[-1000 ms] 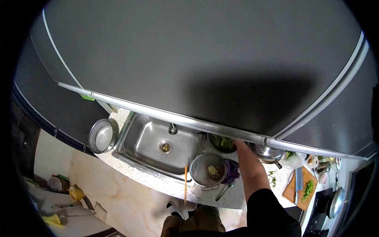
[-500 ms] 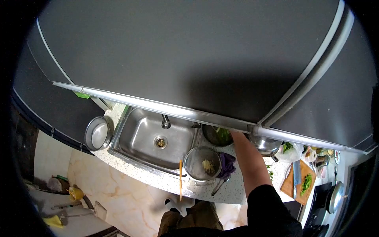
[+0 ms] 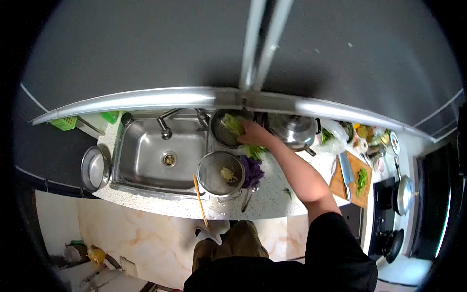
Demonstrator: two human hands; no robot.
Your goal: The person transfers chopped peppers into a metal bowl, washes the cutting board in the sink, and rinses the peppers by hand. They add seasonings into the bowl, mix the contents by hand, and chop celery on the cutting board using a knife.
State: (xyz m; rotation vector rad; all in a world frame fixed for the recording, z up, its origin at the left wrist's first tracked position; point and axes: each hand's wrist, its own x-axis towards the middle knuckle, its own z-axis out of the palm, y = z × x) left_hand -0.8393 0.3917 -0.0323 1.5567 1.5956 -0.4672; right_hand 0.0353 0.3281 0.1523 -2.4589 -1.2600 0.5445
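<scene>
Green leaves (image 3: 234, 124) lie at the dark pan (image 3: 220, 135), gripped in your right hand (image 3: 253, 133), fingers curled at its rim; your bare forearm (image 3: 289, 165) slants forward and leftward. Your left hand's state I cannot tell.

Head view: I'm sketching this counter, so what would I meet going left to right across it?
Metal bowl, sink, container with pale bits, right hand, lidded pot, cutting board, round shiny lid.
</scene>
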